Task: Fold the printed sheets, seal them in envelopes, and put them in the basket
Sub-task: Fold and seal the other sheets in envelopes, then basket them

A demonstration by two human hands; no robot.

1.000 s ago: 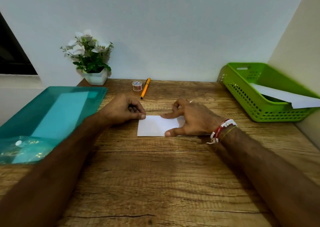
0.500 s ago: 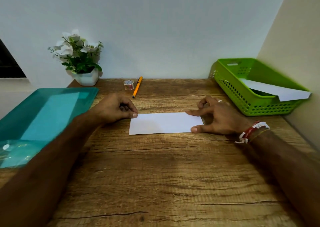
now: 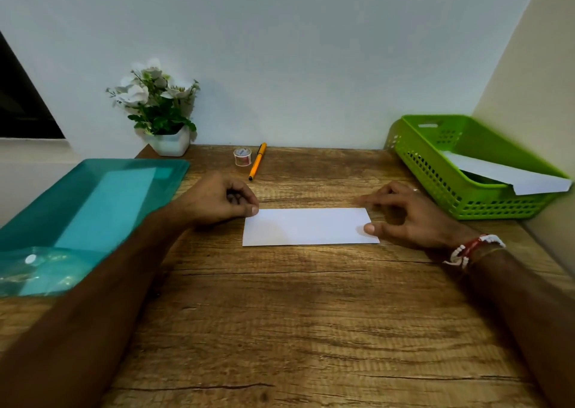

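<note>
A folded white sheet [image 3: 306, 226] lies flat as a long strip in the middle of the wooden desk [image 3: 280, 314]. My left hand [image 3: 217, 200] is curled into a fist, its thumb tip pressing the sheet's far left corner. My right hand [image 3: 404, 214] sits at the sheet's right end, thumb resting on the right edge and index finger stretched over the far right corner. The green basket [image 3: 435, 171] stands at the back right with a white envelope [image 3: 504, 174] leaning out over its rim.
A teal plastic folder [image 3: 93, 202] with a clear pouch [image 3: 37, 267] lies at the left edge. A small tape roll [image 3: 242, 156], an orange pen [image 3: 257, 161] and a potted white flower [image 3: 158, 106] stand along the back wall. A side wall runs close on the right.
My right hand slid from the sheet's middle to its right end, uncovering the whole strip. My left hand stayed on the left corner.
</note>
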